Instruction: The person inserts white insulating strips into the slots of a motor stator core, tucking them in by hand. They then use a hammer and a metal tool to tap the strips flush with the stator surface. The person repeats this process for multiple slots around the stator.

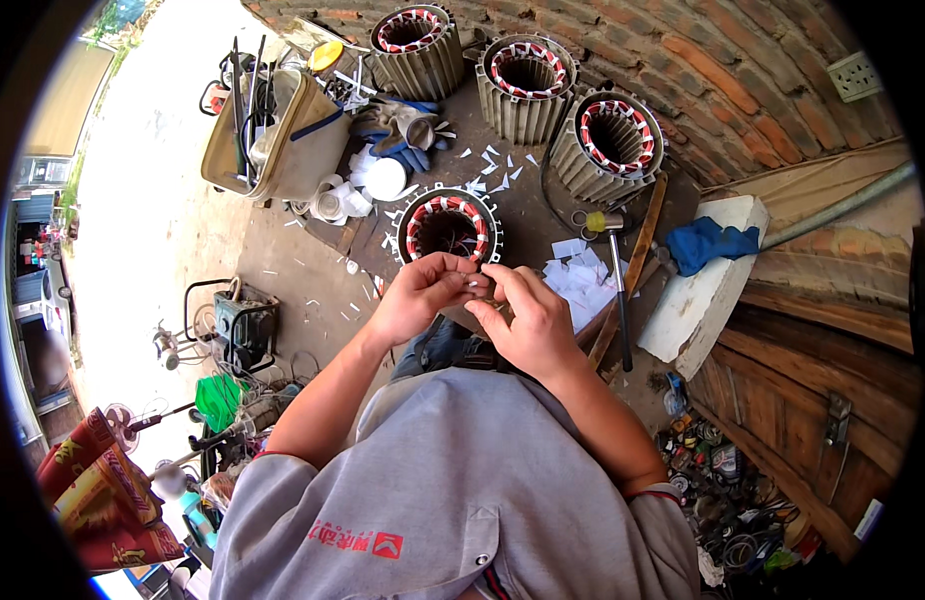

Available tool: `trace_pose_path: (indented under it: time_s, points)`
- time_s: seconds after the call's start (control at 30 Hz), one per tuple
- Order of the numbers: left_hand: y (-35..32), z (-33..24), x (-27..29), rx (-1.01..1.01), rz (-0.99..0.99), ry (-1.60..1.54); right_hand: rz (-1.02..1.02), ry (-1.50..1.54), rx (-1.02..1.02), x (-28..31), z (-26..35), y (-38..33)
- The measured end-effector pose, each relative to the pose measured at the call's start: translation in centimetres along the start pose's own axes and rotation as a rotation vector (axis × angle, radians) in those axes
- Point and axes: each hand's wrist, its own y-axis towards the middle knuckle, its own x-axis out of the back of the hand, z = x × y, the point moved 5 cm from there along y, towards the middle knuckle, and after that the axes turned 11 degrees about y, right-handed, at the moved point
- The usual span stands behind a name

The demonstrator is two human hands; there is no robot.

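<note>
My left hand [423, 300] is closed in a pinch, with a small white piece [474, 284] showing at its fingertips. Close beside it, my right hand [535, 325] is bent with its index fingertip almost against the left fingers; what lies between its thumb and finger is too small to make out. Both hands hover over the near rim of an upright motor stator [414, 204]. Red and white wrapped windings [446, 203] ring its opening, and thin wires show inside. My fingers hide part of the near rim.
Three more stators [415, 75] [526, 110] [601, 170] stand along the brick wall. A tub of tools [308, 150], gloves [403, 130] and a tape roll [386, 180] lie left. Paper slips [583, 285], a hammer [619, 275] and a wooden strip [647, 235] lie right.
</note>
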Motion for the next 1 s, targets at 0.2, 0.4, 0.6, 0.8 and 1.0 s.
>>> trace_pose_path:
  time_s: [0.2,0.4,0.6,0.8,1.0]
  points:
    - [0.0,0.7,0.0,-0.082,-0.100,0.048,0.104,0.060,0.110,-2.1,-2.1,0.8]
    - [-0.1,0.1,0.8,-0.062,-0.161,0.153,0.034,0.479,-0.055,-3.5,-4.9,1.3]
    - [-0.4,0.2,0.7,-0.101,-0.230,0.405,0.105,0.607,-0.428,-4.5,-5.9,0.9]
    - [-0.8,-0.4,0.2,-0.119,-0.322,0.428,-0.020,0.432,-0.117,-4.4,-5.3,1.4]
    - [-1.3,-1.1,0.0,-0.199,-0.426,0.668,-0.021,0.370,-0.178,-4.4,-5.5,1.5]
